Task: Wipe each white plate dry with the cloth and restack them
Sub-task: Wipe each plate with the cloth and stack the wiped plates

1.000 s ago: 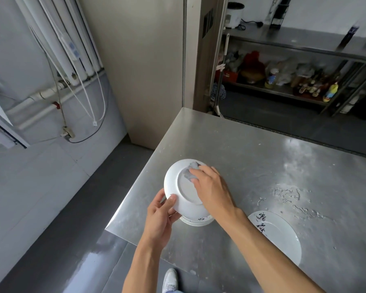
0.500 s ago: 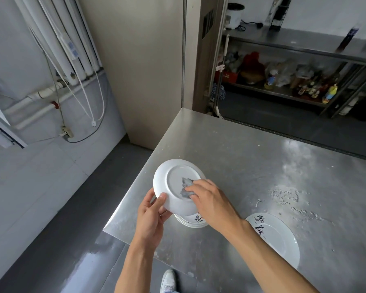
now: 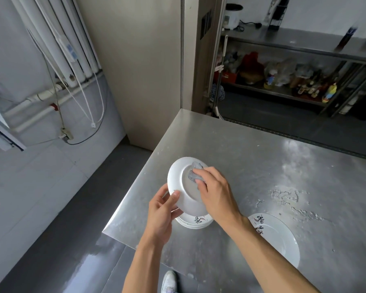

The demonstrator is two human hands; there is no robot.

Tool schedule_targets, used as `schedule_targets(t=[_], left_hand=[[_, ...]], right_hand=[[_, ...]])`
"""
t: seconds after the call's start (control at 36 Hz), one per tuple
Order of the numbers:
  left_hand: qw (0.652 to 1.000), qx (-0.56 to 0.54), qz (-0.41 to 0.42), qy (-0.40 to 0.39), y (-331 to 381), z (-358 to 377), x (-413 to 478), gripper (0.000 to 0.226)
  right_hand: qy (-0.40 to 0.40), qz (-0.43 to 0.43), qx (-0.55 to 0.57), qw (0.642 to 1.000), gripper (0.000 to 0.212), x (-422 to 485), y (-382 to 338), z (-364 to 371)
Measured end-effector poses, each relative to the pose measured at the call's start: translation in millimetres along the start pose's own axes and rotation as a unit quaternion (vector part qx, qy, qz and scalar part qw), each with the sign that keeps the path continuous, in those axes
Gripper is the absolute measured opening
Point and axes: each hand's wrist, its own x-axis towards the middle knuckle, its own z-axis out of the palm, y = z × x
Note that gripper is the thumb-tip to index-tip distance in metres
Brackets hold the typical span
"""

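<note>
Now the plate (image 3: 184, 187) is held off the table (image 3: 241, 155), tilted steeply with its underside toward the camera, just above the stack (image 3: 195, 222) at the near left corner. The left hand (image 3: 160, 214) pinches its lower left rim, thumb (image 3: 174, 196) flat on the underside and the other fingers curled behind. The right hand (image 3: 218, 195) covers the right half, its fingers close together and bent over a bunched grey cloth (image 3: 193, 175), pressing it against the upper part of the base.

So the cloth sits up and away from the left thumb. The unwiped area likely lies down and left of it, which would make the next stroke a sweep toward that thumb. A lone plate (image 3: 283, 240) lies face up to the right, partly under the right forearm and nearer that hand, and is probably where dried plates go. Beyond it is a wet patch (image 3: 287, 197) to avoid. Nothing stands between the held plate and either resting place.
</note>
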Motion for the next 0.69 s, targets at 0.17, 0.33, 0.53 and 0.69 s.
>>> schedule_targets(t=[0.17, 0.33, 0.53, 0.69], left_hand=[[0.997, -0.054, 0.0, 0.051, 0, 9, 8, 0.02], [0.989, -0.111, 0.006, 0.095, -2, 0, 14, 0.023], [0.987, -0.122, -0.005, 0.109, 0, -15, 11, 0.027], [0.988, -0.134, -0.021, 0.074, 3, -25, 7, 0.026]], right_hand=[[-0.063, -0.127, -0.004, 0.99, 0.036, -13, -8, 9], [-0.123, -0.142, -0.031, 0.982, 0.044, -19, -2, 14], [-0.132, -0.137, -0.068, 0.979, 0.053, -24, 12, 7], [-0.137, -0.032, -0.026, 0.99, 0.04, -24, 26, 6]])
